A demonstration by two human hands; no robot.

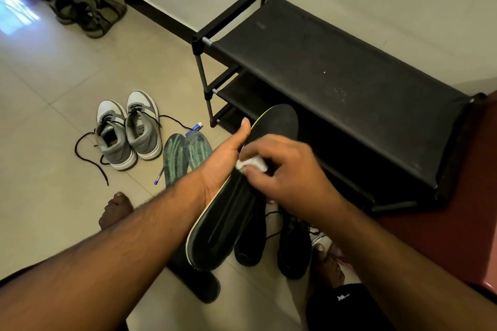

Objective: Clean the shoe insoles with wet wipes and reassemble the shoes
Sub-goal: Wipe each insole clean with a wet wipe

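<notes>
Black insole held over the floor and wiped, beside a low shoe rack.

The left hand (226, 166) grips the black insole (236, 196) from beneath, thumb along its edge; the right hand (282, 169) pinches a white wet wipe (252, 164) against its middle. Its long axis runs diagonally, one end toward the black shoe rack (336, 83), which crowds the far right side. Below lie black shoes (293, 247) and probably a second dark insole (199, 282). Left, on open tiled floor (53, 115), sit grey sneakers (129, 131), two green insoles (185, 156) and a pen (159, 175).
</notes>
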